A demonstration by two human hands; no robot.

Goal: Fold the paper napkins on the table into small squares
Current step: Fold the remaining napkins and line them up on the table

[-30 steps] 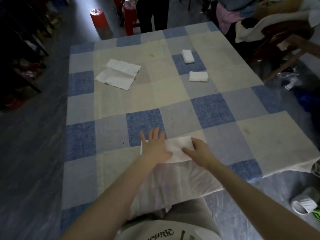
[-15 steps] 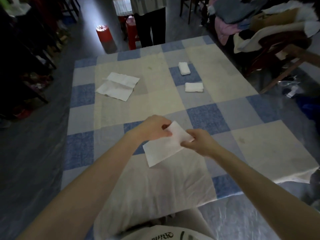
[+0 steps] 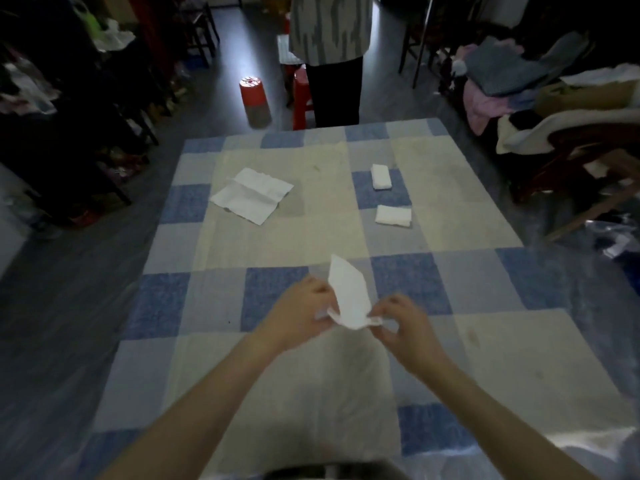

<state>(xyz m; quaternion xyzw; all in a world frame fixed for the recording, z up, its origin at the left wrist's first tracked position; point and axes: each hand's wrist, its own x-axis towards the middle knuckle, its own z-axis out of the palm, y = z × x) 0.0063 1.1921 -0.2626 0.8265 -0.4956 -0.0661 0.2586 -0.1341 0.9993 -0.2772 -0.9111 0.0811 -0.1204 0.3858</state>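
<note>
A white paper napkin [image 3: 348,289], folded into a long strip, stands lifted above the checked tablecloth [image 3: 311,237] with its far end pointing up and away. My left hand [image 3: 301,313] pinches its near left corner. My right hand [image 3: 401,323] pinches its near right corner. An unfolded napkin [image 3: 251,195] lies flat at the far left of the table. Two small folded napkins [image 3: 381,176] [image 3: 393,215] lie at the far right.
A person [image 3: 330,57] stands at the table's far edge beside red stools [image 3: 254,100]. Piled clothes and a wooden chair [image 3: 554,133] crowd the right side. Dark shelves line the left. The cloth's near right corner hangs over the table edge.
The napkin lay flat under both hands, then was lifted off the cloth. Now it is turned so its length points away, held by the near corners.
</note>
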